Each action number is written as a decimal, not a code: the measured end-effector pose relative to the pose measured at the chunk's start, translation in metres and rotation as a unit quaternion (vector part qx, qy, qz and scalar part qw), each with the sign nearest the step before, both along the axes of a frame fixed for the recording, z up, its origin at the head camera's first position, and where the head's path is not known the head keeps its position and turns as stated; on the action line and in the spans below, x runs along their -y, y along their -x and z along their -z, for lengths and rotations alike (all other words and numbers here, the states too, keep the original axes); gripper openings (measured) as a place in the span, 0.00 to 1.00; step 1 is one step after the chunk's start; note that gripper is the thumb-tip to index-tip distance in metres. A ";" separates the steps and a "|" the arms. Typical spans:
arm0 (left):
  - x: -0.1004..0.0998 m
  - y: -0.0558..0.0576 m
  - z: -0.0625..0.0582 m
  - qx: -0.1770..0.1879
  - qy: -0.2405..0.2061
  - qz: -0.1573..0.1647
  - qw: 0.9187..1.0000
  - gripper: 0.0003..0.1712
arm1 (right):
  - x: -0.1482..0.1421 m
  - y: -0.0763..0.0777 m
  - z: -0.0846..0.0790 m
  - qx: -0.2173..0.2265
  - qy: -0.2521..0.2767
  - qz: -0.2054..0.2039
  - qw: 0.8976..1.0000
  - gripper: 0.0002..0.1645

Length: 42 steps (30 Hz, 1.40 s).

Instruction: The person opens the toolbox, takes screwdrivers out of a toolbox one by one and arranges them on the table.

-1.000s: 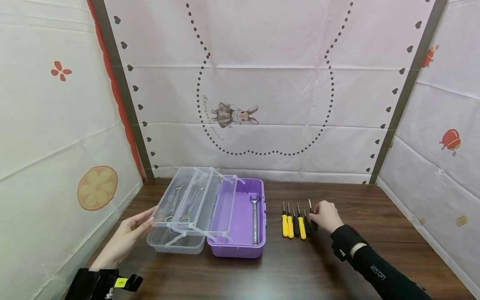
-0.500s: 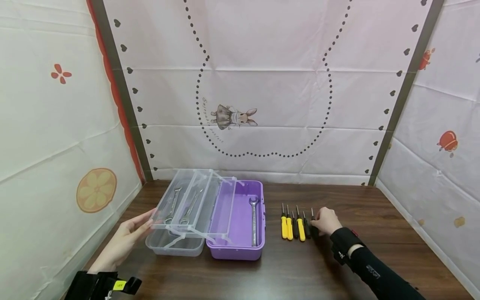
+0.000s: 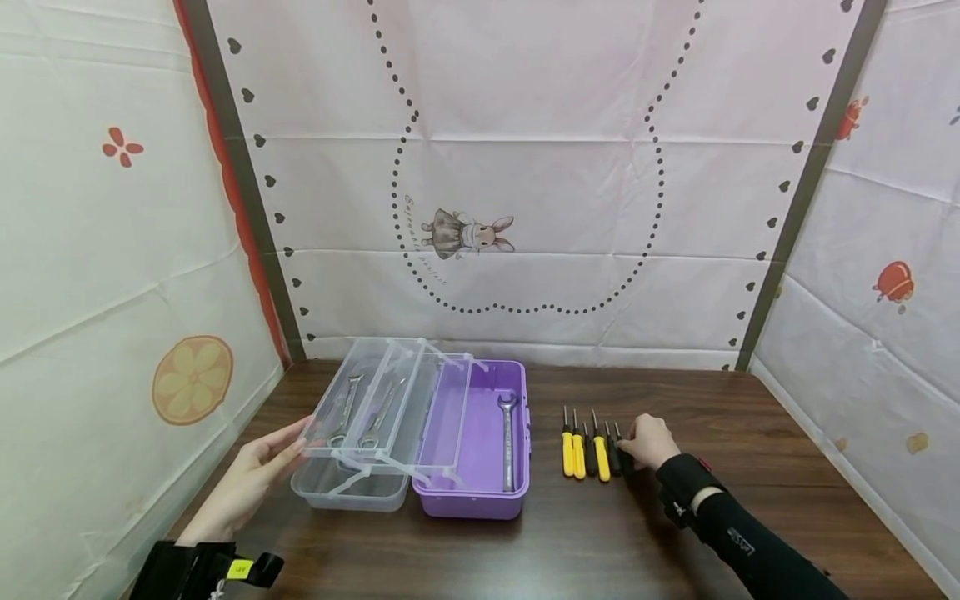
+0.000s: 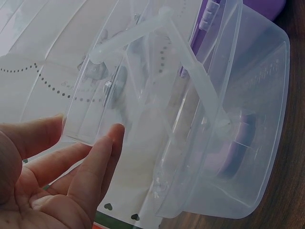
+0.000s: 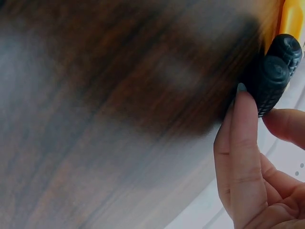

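My left hand (image 3: pixel 251 475) holds the left edge of a clear divided tray (image 3: pixel 423 417), thumb on one side and fingers on the other. Raised on white hinge arms, the tray spans a purple toolbox base (image 3: pixel 472 504) and a translucent lid section (image 3: pixel 352 500). Two wrenches (image 3: pixel 347 408) show through the tray, and one more wrench (image 3: pixel 509 442) lies in the purple base. To the right, my right hand (image 3: pixel 651 442) pinches the handle of a black screwdriver (image 5: pixel 272 78) between thumb and fingertips. It sits at the right end of a row of yellow screwdrivers (image 3: pixel 603 458) and black ones, tips pointing away.
The brown wooden table (image 3: pixel 570 550) ends at a printed white cloth (image 3: pixel 555 208) behind. Similar cloths hang on the left (image 3: pixel 97 275) and right. The toolbox stands left of the screwdriver row, with a strip of table between them.
The black screwdriver in my right hand has come down and shifted left against the row's right end. My left hand keeps the tray in the same place.
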State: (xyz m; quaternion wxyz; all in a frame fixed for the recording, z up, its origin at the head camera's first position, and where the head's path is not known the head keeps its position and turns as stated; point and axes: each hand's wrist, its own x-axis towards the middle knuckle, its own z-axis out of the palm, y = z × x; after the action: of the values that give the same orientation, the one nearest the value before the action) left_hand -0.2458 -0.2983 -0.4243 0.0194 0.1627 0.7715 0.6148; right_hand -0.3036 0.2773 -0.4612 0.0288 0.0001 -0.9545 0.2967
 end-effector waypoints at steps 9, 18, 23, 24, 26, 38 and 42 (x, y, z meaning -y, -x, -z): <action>0.000 0.001 0.001 0.000 -0.024 0.009 1.000 0.34 | 0.003 -0.001 -0.007 -0.007 -0.051 -0.011 0.999 0.17; 0.001 0.003 0.003 0.000 -0.033 0.004 0.999 0.35 | 0.021 -0.010 -0.028 -0.078 -0.145 -0.018 0.986 0.12; 0.001 0.001 0.003 0.002 -0.035 0.008 0.999 0.34 | 0.042 -0.014 -0.036 -0.154 -0.202 -0.038 0.966 0.09; 0.001 0.001 0.003 0.003 -0.033 0.007 0.999 0.34 | 0.047 -0.015 -0.037 -0.165 -0.206 -0.042 0.964 0.09; 0.000 0.000 0.002 0.004 -0.025 0.000 1.000 0.35 | 0.055 -0.016 -0.038 -0.173 -0.205 -0.046 0.962 0.11; 0.001 0.000 0.000 0.002 -0.005 -0.004 1.000 0.35 | 0.100 -0.014 -0.034 -0.179 -0.103 -0.084 0.975 0.17; 0.001 -0.001 0.000 0.005 0.007 -0.012 1.000 0.35 | 0.112 -0.006 -0.031 -0.185 -0.034 -0.086 0.978 0.14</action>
State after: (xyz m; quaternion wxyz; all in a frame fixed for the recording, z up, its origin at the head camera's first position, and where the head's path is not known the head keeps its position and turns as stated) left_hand -0.2452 -0.2994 -0.4238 0.0169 0.1502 0.7774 0.6105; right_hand -0.2973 0.1650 -0.4298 0.1792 0.1381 -0.9386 0.2604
